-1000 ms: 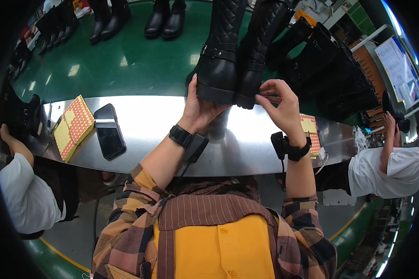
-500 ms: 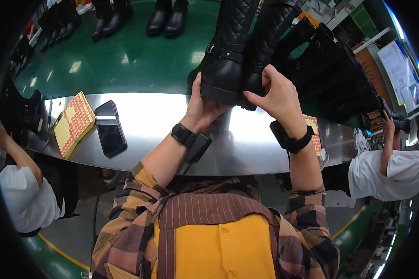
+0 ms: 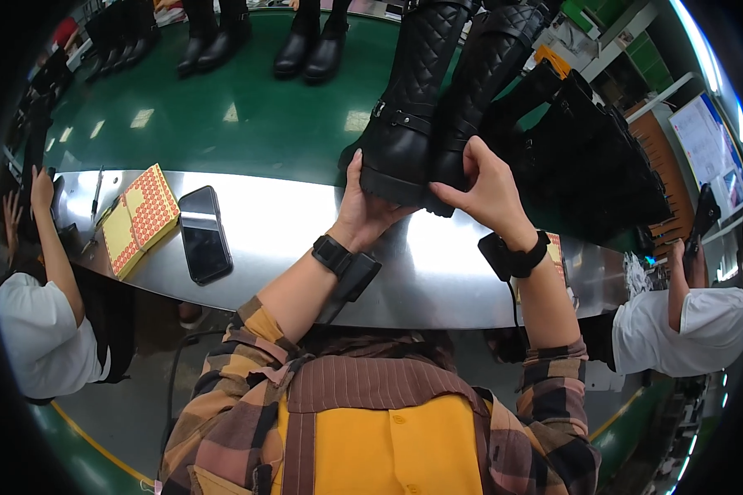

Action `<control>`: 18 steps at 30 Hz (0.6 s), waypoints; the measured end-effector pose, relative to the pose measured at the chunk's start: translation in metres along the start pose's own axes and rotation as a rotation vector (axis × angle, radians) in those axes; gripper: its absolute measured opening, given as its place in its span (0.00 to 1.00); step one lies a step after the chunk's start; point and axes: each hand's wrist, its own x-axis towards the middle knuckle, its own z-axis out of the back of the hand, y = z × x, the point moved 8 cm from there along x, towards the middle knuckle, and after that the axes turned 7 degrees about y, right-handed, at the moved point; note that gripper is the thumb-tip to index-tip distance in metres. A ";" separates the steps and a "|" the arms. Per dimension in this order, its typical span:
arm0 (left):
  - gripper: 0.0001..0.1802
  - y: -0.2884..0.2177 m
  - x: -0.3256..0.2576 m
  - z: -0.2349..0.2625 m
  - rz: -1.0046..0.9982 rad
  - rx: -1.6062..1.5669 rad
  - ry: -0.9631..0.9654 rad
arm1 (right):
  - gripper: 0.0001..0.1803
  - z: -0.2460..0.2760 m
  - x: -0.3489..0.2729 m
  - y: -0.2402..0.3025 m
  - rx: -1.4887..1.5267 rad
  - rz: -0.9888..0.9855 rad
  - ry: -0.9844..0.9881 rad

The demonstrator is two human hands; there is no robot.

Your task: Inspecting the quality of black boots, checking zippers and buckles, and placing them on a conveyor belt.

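Note:
Two tall black quilted boots are lifted above the shiny metal counter (image 3: pixel 289 239). My left hand (image 3: pixel 363 210) grips the sole and heel of the left boot (image 3: pixel 409 124), which has a buckled strap at the ankle. My right hand (image 3: pixel 487 186) holds the sole of the right boot (image 3: pixel 491 74). The two boots touch side by side, shafts pointing away from me. Both wrists carry black bands.
A black phone (image 3: pixel 204 233) and an orange patterned notebook (image 3: pixel 139 219) lie on the counter at left. More black boots (image 3: pixel 314 45) stand on the green belt (image 3: pixel 223 115) beyond, and others at right (image 3: pixel 586 157). People in white shirts sit at left (image 3: pixel 41 330) and right (image 3: pixel 685 330).
Both hands have raised the pair of boots slightly and brought them closer together; my right hand has shifted from the side onto the sole of the right boot.

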 end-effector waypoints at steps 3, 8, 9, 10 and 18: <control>0.43 -0.003 0.001 -0.002 -0.012 -0.036 0.028 | 0.27 -0.013 -0.005 -0.044 0.650 -0.143 0.068; 0.43 -0.005 0.001 -0.005 -0.032 -0.035 0.050 | 0.51 -0.052 -0.023 -0.094 0.834 -0.425 0.116; 0.43 -0.004 0.000 -0.006 -0.013 -0.044 0.064 | 0.50 -0.058 -0.024 -0.088 0.939 -0.368 0.161; 0.44 -0.004 0.000 -0.008 -0.005 -0.043 0.081 | 0.46 -0.058 -0.026 -0.083 0.961 -0.330 0.161; 0.31 -0.011 0.003 -0.026 -0.056 -0.330 0.299 | 0.49 0.038 -0.045 -0.044 0.707 0.001 -0.080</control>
